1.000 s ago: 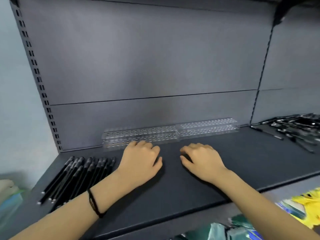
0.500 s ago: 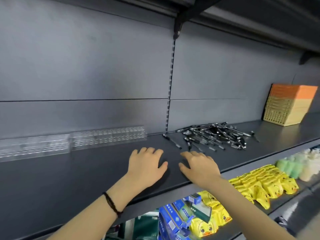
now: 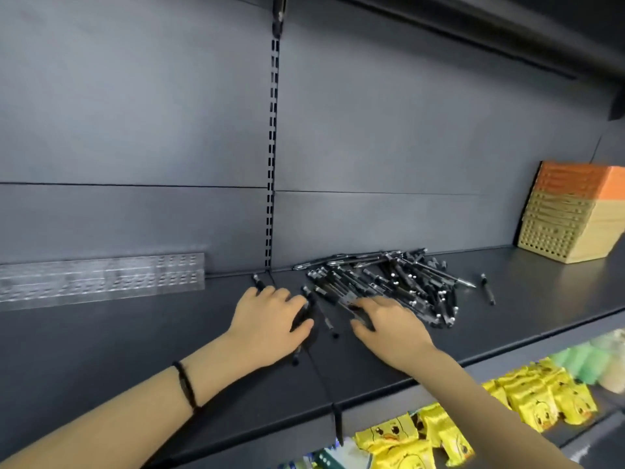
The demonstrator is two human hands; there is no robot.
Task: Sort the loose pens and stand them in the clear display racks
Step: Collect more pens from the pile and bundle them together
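A heap of loose black pens (image 3: 399,279) lies on the dark shelf (image 3: 142,360), right of the slotted upright. My left hand (image 3: 270,321) rests flat on the shelf just left of the heap, with its fingers spread. It covers a stray pen (image 3: 258,282) whose ends stick out beyond it. My right hand (image 3: 389,324) lies palm down at the heap's near edge, fingertips touching the nearest pens. Neither hand grips anything. A clear display rack (image 3: 101,279) with rows of holes stands against the back panel at far left, with no pens in it.
One pen (image 3: 488,289) lies alone right of the heap. Stacked orange and tan perforated baskets (image 3: 571,214) stand at the shelf's far right. Yellow duck packets (image 3: 534,397) fill the shelf below. An upper shelf (image 3: 473,25) overhangs.
The view has swung right along the shelf. Both hands have moved from in front of the clear racks to the heap of pens, and now touch pens.
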